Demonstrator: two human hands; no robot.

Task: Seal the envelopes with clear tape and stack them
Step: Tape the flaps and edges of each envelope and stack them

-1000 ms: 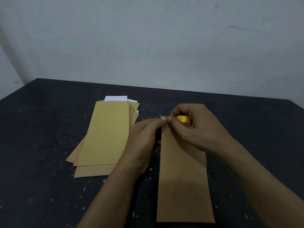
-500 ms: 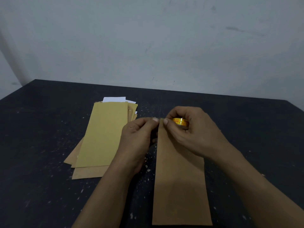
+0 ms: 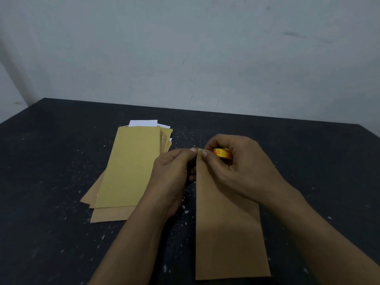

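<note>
A long brown envelope (image 3: 226,233) lies lengthwise on the black table (image 3: 61,233) in front of me. My right hand (image 3: 236,169) holds a small roll of clear tape with a yellow core (image 3: 223,153) over the envelope's far end. My left hand (image 3: 172,175) pinches the tape's free end at the envelope's far left corner, thumb tip close to my right thumb. The envelope's far edge is hidden under both hands.
A fanned pile of brown and yellowish envelopes (image 3: 131,169) lies to the left, with white paper (image 3: 144,122) sticking out at its far end. Small white specks dot the table. A pale wall (image 3: 185,48) stands behind.
Both hands with the tape have sunk from slightly above onto the envelope's far end. The envelope and the pile have stayed in place.
</note>
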